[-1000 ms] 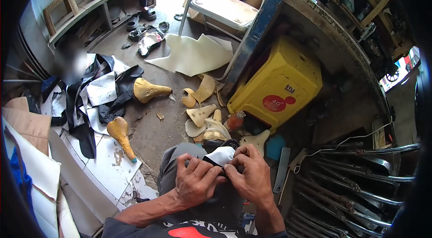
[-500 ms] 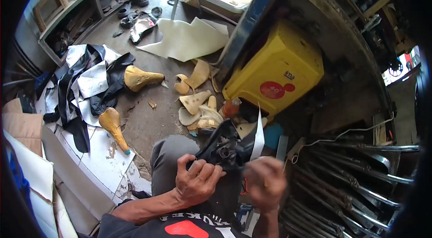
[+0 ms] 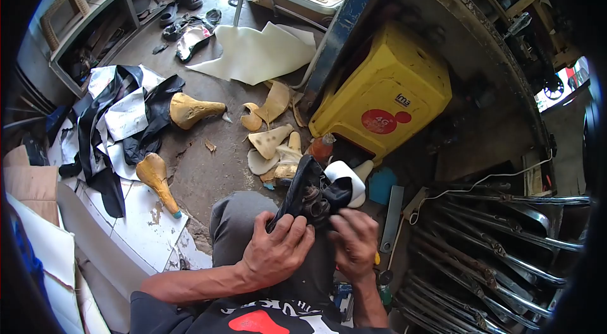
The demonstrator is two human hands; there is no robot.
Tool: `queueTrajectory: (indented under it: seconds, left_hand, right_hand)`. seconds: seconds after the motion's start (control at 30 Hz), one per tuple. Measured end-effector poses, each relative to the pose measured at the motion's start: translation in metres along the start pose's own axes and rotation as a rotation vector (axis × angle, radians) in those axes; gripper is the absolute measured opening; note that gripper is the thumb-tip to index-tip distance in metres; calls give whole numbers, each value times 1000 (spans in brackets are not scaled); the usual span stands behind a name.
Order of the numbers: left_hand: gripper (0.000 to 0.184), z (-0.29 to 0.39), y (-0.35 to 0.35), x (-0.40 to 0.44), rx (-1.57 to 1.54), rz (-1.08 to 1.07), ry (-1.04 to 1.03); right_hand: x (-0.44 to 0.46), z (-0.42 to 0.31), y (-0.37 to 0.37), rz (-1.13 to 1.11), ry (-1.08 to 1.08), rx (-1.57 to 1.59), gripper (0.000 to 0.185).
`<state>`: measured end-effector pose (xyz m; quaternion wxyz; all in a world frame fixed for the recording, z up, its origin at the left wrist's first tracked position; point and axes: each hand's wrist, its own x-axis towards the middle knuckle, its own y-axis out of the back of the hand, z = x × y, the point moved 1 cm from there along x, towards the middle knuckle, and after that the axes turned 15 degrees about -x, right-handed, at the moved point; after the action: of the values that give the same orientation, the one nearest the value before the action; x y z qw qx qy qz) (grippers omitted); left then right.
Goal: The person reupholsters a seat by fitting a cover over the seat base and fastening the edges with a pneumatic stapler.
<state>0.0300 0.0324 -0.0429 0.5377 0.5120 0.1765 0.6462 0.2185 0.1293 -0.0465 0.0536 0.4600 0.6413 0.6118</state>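
Note:
My left hand [image 3: 279, 248] is closed around the near side of a bicycle saddle [image 3: 310, 198], held over my lap with its underside up. Metal parts show dimly among the folds of its black cover. The cover's white-backed flap [image 3: 346, 177] curls out at the far right of the saddle. My right hand [image 3: 355, 238] is at the right edge of the saddle, fingers bent and pinched on the black cover; the fingertips are partly hidden.
Two yellow-brown saddles [image 3: 197, 110] lie on the left, beside black and white material scraps [image 3: 126, 116]. Foam offcuts [image 3: 270, 141] lie ahead. A yellow plastic stool [image 3: 386, 87] stands tipped over at the right, with stacked metal frames [image 3: 487, 252] nearer me. A white sheet [image 3: 256, 53] lies farther off.
My right hand has moved left, in against the saddle. The white-backed flap, which stood up as a pointed strip, now curls over. The view has shifted slightly.

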Motion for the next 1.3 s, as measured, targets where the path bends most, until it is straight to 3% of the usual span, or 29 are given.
queueTrajectory:
  seconds: [0.03,0.1,0.17,0.23,0.27,0.5,0.53,0.6,0.63,0.7,0.77,0.9,0.93,1.0,1.3]
  left_hand:
    - [33,-1,-1,1,39,-30,-15]
    - [33,-1,-3,3,69,-27,-25]
    - [34,-3,-8,2,97,-24,-35]
    - [33,-6,-14,2,77,8,-77]
    - [33,-8,-15,2,68,8,-81]
    - [24,-8,-21,0,131,0,-85]
    - [18,-8,-21,0,139,18,-81]
    - [19,-13,-23,1,134,23,-83]
    - [19,-13,-25,1,129,24,-69]
    - [20,-13,-24,3,128,28,-58]
    - [21,-10,-23,0,111,1,-62]
    - [30,-9,-24,1,105,-3,-60]
    - [30,-9,-24,1,104,4,-61]
    - [29,-10,-25,2,101,14,-70]
    - [19,-6,-30,-3,96,55,-85]
  right_hand:
    - [-19,6,-1,0,-4,-2,33]
    - [-85,36,-15,48,-622,-13,30]
    - [-215,94,-47,-506,-936,-116,40]
    - [-323,98,-69,-987,-1176,-382,76]
    - [-363,94,-74,-1037,-1254,-363,92]
    - [-411,89,-96,-917,-1733,-389,121]
    - [-416,86,-91,-917,-1743,-392,121]
    - [-405,93,-82,-711,-1610,-336,97]
    - [-388,95,-73,-707,-1611,-341,97]
    - [-318,95,-50,-711,-1496,-209,51]
    - [-219,68,-7,-585,-1521,12,27]
    - [-91,17,44,-357,-1052,337,22]
    - [-67,5,54,-347,-1054,341,22]
    - [-25,-18,70,-390,-689,267,21]
    - [28,-43,74,-656,-714,232,21]
